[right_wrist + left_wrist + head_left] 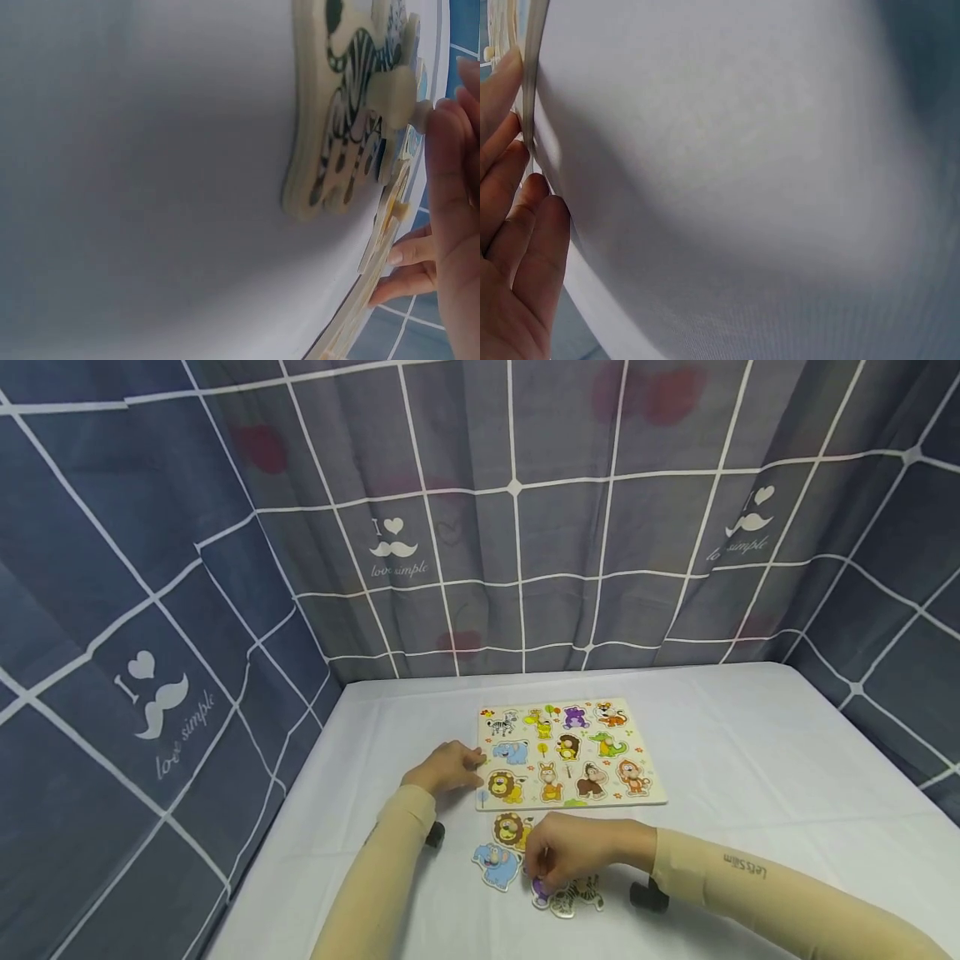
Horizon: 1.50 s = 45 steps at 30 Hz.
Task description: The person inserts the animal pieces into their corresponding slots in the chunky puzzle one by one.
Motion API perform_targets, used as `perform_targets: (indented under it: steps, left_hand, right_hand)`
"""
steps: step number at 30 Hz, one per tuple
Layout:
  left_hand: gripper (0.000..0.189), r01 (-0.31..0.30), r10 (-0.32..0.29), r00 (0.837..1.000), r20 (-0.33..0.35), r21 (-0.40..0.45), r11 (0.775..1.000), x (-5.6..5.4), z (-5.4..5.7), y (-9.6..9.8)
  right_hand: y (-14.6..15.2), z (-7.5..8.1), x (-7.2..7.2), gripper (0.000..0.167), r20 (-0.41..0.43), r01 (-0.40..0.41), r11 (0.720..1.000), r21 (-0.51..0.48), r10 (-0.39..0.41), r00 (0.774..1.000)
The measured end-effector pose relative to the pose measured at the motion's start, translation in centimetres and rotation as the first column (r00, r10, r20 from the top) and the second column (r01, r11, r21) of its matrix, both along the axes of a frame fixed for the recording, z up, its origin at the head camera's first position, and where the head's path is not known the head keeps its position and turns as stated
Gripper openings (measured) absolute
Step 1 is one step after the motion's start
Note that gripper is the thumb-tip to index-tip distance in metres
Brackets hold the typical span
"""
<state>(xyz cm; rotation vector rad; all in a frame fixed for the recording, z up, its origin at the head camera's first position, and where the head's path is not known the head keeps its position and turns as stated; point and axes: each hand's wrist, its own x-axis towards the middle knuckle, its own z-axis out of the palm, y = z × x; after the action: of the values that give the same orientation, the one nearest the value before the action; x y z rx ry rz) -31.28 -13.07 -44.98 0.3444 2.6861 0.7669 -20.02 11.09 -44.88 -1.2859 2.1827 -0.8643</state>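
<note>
Four animal pieces [497,866], lower centre, likely light, stiff, best lifted by knob [422,116]; right fingers [450,169] pinching purple piece [539,895], nearly straight left fingers [541,251] touching board [654,792].

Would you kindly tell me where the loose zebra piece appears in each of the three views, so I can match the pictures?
Head: the loose zebra piece lies below centre, just under the right hand in the picture.
Left wrist: not in it.
Right wrist: upper right of centre, the striped animal on its thick pale base.
Shared landmark: the puzzle board, near centre in the head view, upper left edge in the left wrist view, bottom right in the right wrist view.
</note>
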Motion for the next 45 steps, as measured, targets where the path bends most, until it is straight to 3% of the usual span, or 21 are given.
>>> perform_targets:
  steps: [12, 23, 33, 45]
  left_hand:
    - [0.05, 0.003, -0.003, 1.0, 0.006, -0.013, 1.0, -0.2, -0.1, 0.3]
    - [0.049, 0.004, -0.004, 1.0, -0.002, -0.021, 1.0, -0.2, -0.1, 0.4]
    - [0.048, 0.004, -0.004, 1.0, -0.002, -0.019, 1.0, -0.1, 0.2, 0.3]
    - [0.048, -0.016, 0.016, 1.0, 0.012, -0.004, 1.0, -0.2, -0.1, 0.2]
  right_hand:
    - [0.0, -0.5, 0.3, 0.017, -0.061, -0.004, 0.999, -0.041, 0.002, 0.998]
    - [0.5, -1.1, 0.0, 0.022, -0.066, 0.015, 0.999, -0.04, -0.017, 0.998]
    - [0.3, -0.6, 0.0, 0.022, -0.077, -0.007, 0.999, -0.035, 0.004, 0.997]
    - [0.4, -1.4, -0.3, 0.017, -0.032, 0.073, 0.997, -0.026, -0.074, 0.997]
